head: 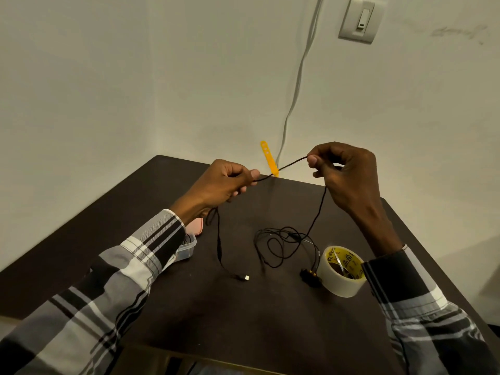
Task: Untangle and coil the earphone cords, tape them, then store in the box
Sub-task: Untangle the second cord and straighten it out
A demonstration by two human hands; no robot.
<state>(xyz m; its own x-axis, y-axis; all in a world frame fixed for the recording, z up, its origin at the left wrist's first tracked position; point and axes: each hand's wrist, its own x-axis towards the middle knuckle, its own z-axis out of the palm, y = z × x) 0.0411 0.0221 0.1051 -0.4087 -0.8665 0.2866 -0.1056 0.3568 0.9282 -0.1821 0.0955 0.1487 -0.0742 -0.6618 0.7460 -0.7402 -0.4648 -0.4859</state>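
A thin black earphone cord (281,167) is stretched between my two hands above the dark table (243,315). My left hand (226,185) pinches one end of the taut stretch, and from it the cord hangs down to a plug (244,277) on the table. My right hand (343,174) pinches the other end; from there the cord drops to a loose tangle (281,244) and the earbuds (309,276). A roll of clear tape (341,272) stands beside the earbuds. A clear plastic box (186,249) sits partly hidden under my left sleeve.
A pink lid (197,226) lies behind the box. A yellow strip (269,158) leans against the wall at the table's far edge, beside a white cable (297,82) running down the wall. A wall switch (361,18) is at the upper right.
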